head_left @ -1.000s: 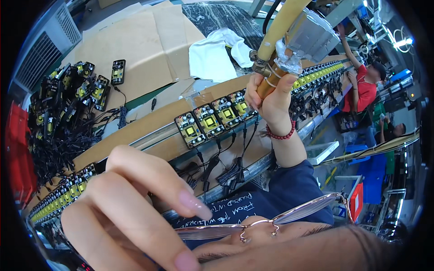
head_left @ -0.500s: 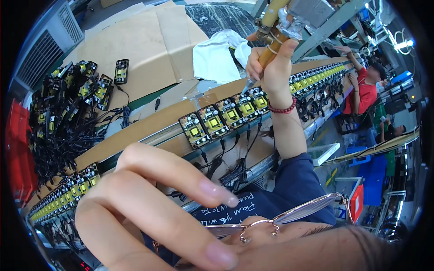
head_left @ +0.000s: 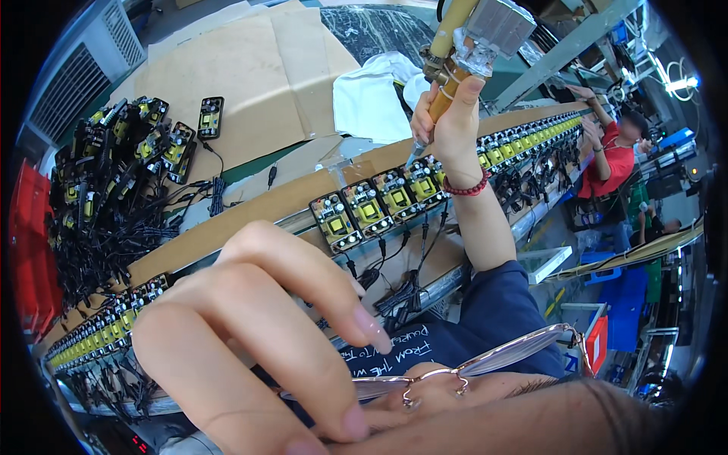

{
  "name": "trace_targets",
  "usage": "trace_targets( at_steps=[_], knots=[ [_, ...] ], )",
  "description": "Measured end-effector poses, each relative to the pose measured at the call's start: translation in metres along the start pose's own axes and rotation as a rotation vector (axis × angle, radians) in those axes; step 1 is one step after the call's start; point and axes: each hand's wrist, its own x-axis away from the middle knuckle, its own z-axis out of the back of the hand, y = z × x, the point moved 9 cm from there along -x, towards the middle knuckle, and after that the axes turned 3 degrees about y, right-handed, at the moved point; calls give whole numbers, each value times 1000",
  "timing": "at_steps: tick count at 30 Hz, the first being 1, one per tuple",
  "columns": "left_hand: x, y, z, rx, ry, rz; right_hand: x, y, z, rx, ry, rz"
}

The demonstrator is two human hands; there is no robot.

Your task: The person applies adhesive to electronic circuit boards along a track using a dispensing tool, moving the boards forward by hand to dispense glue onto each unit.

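Observation:
My right hand (head_left: pixel 457 133) grips an amber glue syringe (head_left: pixel 444 100) whose upper end is wrapped in foil and joined to a tan tube. Its thin nozzle points down at the far edge of a yellow-and-black circuit board (head_left: pixel 423 180) standing in a long row. I cannot tell whether the tip touches it. Closer boards (head_left: pixel 337 222) in that row sit in black open cases with cables hanging toward me. My left hand (head_left: pixel 250 326) looms large in front of the view, fingers bent and apart, with nothing visible in them. It hides part of the row behind it.
A heap of cased circuit boards with tangled cables (head_left: pixel 114 182) lies at the left, with a single board (head_left: pixel 211 117) beside it on cardboard (head_left: pixel 250 68). A white cloth (head_left: pixel 369 102) lies farther back. At the right, a person in red (head_left: pixel 613 163) works by the line.
My left fingers have curled further and shifted downward. My right hand and the syringe have moved slightly down and left, while the boards appear a little farther right in the view.

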Motion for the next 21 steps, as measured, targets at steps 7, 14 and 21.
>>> trace_targets(
  at_steps=[7,14,21],
  knots=[
    [-2,1,-4,116,151,36,0,2,5,-15,18,-12],
    [4,9,3,-40,101,-55,-2,-1,6,101,3,-26],
    [0,5,9,-11,5,5,-5,1,8,91,1,-42]
  ],
)
